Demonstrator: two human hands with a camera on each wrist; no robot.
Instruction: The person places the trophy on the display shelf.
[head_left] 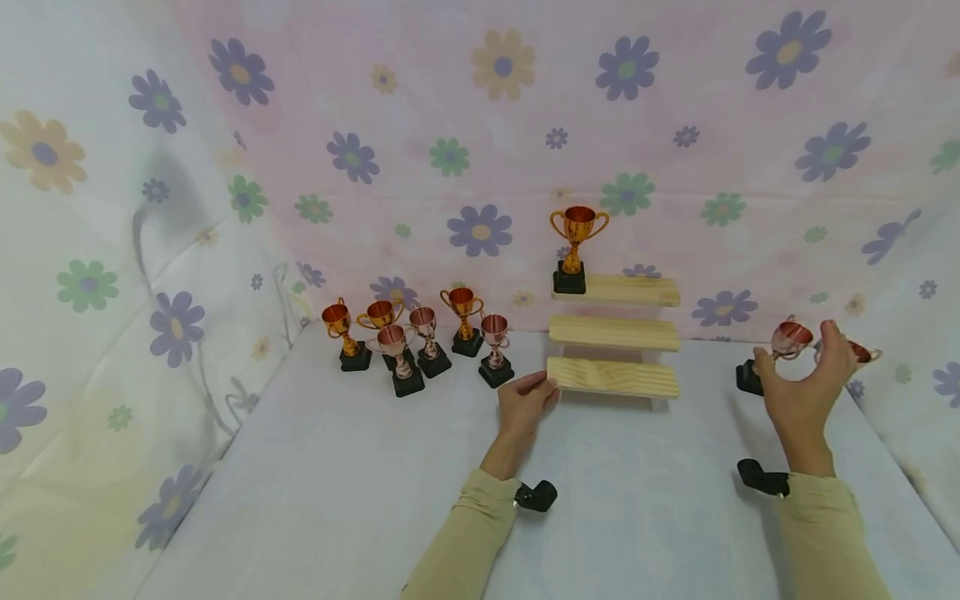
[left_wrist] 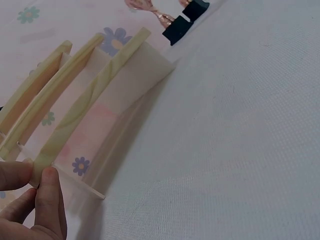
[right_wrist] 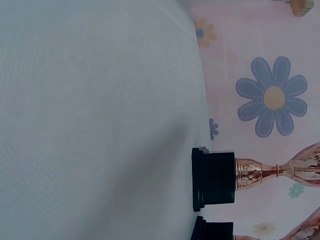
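Note:
A three-step wooden shelf [head_left: 613, 377] stands by the back wall, with one gold trophy [head_left: 577, 246] on its top step. My left hand [head_left: 534, 390] pinches the left end of the lowest step; in the left wrist view thumb and finger [left_wrist: 50, 197] grip that board's end [left_wrist: 75, 135]. My right hand [head_left: 798, 367] is spread open just in front of a copper trophy [head_left: 786, 343] at the right, with a second trophy [head_left: 862, 354] behind its fingers. The right wrist view shows the black base [right_wrist: 215, 178] of one and the edge of another base [right_wrist: 212, 231], with no fingers on them.
Several gold and copper trophies [head_left: 420, 342] on black bases cluster at the back left. Flowered cloth walls [head_left: 480, 150] close in the left, back and right sides. The white tabletop [head_left: 360, 467] stretches toward me.

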